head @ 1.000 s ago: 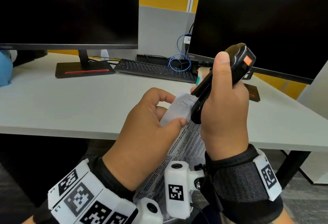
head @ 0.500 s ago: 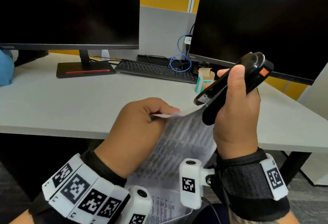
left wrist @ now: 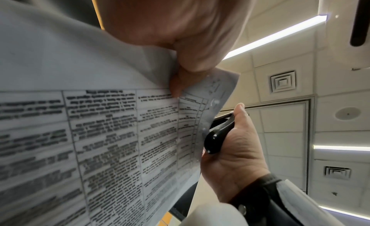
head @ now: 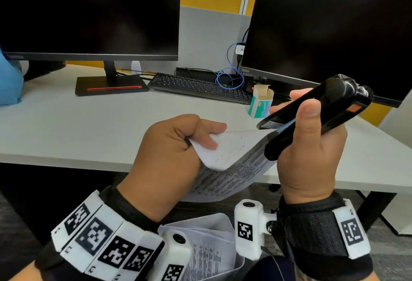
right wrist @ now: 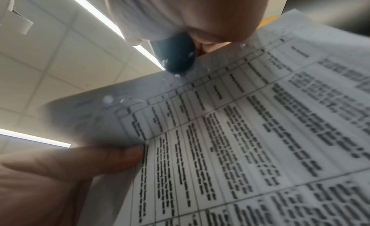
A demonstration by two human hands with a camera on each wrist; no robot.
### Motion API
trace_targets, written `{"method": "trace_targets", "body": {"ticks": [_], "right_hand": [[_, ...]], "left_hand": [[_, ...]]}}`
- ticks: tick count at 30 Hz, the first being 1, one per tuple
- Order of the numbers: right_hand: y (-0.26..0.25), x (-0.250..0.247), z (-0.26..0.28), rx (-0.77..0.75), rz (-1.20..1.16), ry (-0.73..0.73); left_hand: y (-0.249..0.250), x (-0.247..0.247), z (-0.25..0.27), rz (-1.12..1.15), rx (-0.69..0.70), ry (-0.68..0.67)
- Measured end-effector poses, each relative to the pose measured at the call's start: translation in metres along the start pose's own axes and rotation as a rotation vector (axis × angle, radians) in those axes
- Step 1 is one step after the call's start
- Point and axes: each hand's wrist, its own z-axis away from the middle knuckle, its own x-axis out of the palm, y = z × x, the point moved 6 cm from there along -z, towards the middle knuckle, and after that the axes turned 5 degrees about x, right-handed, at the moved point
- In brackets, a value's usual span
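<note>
Hovering above the grey desk [head: 66,129] in the head view, the left hand [head: 169,158] pinches a printed sheet [head: 236,165] between thumb and fingers. The right hand [head: 310,153] is wrapped tight round a black stapler [head: 321,111], whose mouth meets the sheet's far corner. From the left wrist, curled fingers [left wrist: 180,80] clamp the sheet's edge. From the right wrist, the stapler's nose touches the paper.

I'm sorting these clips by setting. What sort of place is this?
Probably an office cubicle: two monitors and a keyboard on a grey desk, a partition behind it, and a tiled ceiling with strip lights.
</note>
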Motion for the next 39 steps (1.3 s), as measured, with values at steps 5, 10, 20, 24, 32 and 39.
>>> {"method": "trace_targets", "body": {"ticks": [5,10,20,24,32,39], "right_hand": [[-0.001,0.005,-0.005,0.112,-0.021,0.0],[0.004,0.014,-0.012,0.294,-0.039,-0.034],[0.002,0.017,-0.015,0.299,0.021,0.017],[-0.001,0.016,-0.014,0.222,0.021,0.022],[0.01,0.018,-0.011,0.261,-0.041,-0.1],[-0.004,-0.013,-0.022,0.159,-0.125,0.055]], "left_hand": [[0.001,0.006,0.001,-0.081,-0.119,-0.053],[-0.002,0.014,0.009,-0.033,-0.238,-0.044],[-0.004,0.022,0.012,0.057,-0.261,-0.056],[-0.004,0.024,0.012,0.046,-0.238,-0.053],[-0.009,0.029,0.009,-0.042,-0.137,-0.207],[-0.006,0.01,0.004,0.083,0.016,-0.102]]}}
